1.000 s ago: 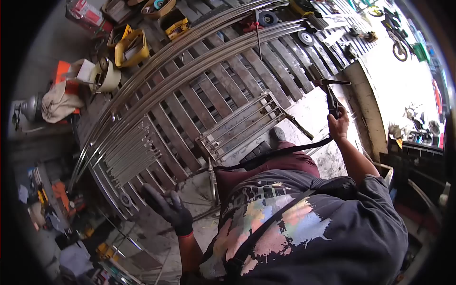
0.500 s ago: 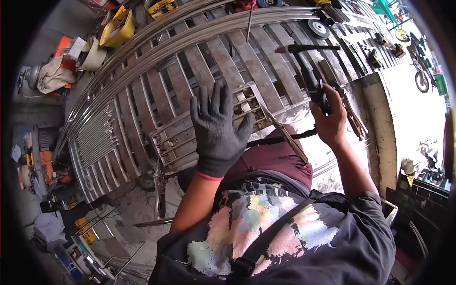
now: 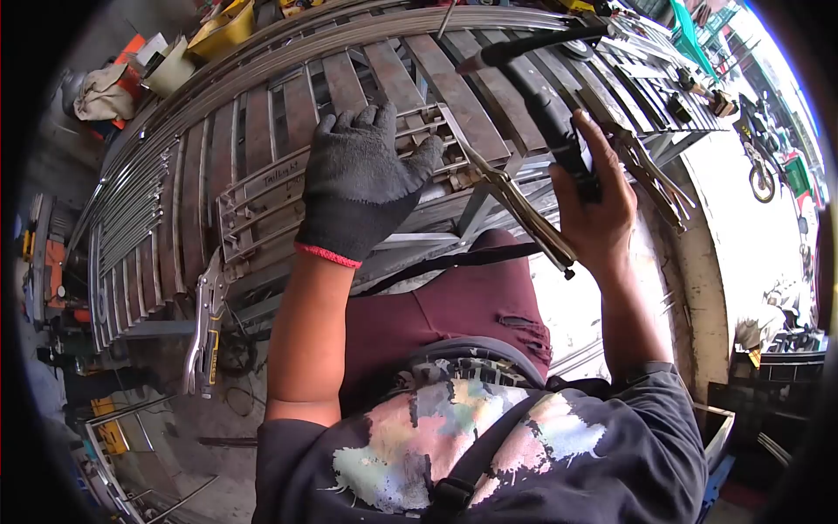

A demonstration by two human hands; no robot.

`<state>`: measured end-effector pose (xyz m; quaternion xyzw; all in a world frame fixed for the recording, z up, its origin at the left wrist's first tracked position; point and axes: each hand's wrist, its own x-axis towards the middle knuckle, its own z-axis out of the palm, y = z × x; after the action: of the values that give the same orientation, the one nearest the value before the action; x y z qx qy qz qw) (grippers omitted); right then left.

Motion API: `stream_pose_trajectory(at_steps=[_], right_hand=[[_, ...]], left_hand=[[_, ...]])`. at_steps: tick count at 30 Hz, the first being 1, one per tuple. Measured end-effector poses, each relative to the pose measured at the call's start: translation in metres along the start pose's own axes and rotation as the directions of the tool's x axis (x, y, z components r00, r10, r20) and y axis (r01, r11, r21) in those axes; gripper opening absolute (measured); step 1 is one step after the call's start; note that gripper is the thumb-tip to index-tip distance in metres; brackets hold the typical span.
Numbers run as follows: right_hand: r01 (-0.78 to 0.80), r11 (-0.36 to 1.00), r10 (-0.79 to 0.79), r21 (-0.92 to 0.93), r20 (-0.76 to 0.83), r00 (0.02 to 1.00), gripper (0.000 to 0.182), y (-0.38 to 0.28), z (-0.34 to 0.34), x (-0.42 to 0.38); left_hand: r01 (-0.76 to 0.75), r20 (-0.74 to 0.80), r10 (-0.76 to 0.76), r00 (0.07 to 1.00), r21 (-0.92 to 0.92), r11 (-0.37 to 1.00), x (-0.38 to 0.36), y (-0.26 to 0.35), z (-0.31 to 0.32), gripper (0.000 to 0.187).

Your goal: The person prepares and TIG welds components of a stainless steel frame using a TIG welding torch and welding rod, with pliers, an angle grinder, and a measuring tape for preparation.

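My left hand [image 3: 358, 179], in a black glove with a red cuff, lies flat on a small metal grille frame [image 3: 262, 205] on the slatted steel workbench [image 3: 384, 74]. Its fingers are spread and pressing on the frame's bars. My right hand [image 3: 598, 205] is bare and grips a black welding torch [image 3: 546, 96], whose long neck points up and left over the bench. Locking pliers [image 3: 515, 205] clamp the frame's right corner beside the torch hand. Another pair of locking pliers [image 3: 202, 319] clamps the frame's left end and hangs down.
Curved steel bars [image 3: 288, 52] run along the bench's far edge. Yellow and cream containers [image 3: 196, 44] stand at the far left. Grinding discs and tools [image 3: 690, 83] lie at the far right. A motorbike [image 3: 764, 166] stands on the bright floor beyond.
My left hand dropped from the air onto the grille frame. My right hand brought the torch closer over the bench. The view moved in toward the bench.
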<state>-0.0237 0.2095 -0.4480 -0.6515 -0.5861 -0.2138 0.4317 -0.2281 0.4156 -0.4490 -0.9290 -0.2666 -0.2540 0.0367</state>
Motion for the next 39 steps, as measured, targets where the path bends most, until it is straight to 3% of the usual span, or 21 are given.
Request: stream_pose_trajectory(at_steps=[2,11,20,39], right_hand=[[-0.052,0.999,0.052,0.011,0.045,0.998,0.062,-0.005,-0.006,-0.007],[0.125,0.99,-0.116,-0.07,0.119,0.986,0.069,0.025,-0.007,-0.007],[0.167,0.984,-0.175,0.053,0.215,0.961,0.076,0.05,0.013,0.007],[0.176,0.974,-0.202,0.14,0.208,0.957,0.07,0.082,0.037,0.016]], left_hand=[[0.003,-0.017,-0.002,1.0,0.029,1.0,-0.002,0.0,0.002,0.066],[0.072,0.05,-0.075,0.996,0.064,0.995,0.008,0.008,-0.003,0.064],[0.078,0.117,-0.08,0.99,0.027,0.997,0.015,0.007,-0.004,0.067],[0.112,0.251,-0.134,0.959,0.098,0.989,0.015,0.006,0.002,0.076]])
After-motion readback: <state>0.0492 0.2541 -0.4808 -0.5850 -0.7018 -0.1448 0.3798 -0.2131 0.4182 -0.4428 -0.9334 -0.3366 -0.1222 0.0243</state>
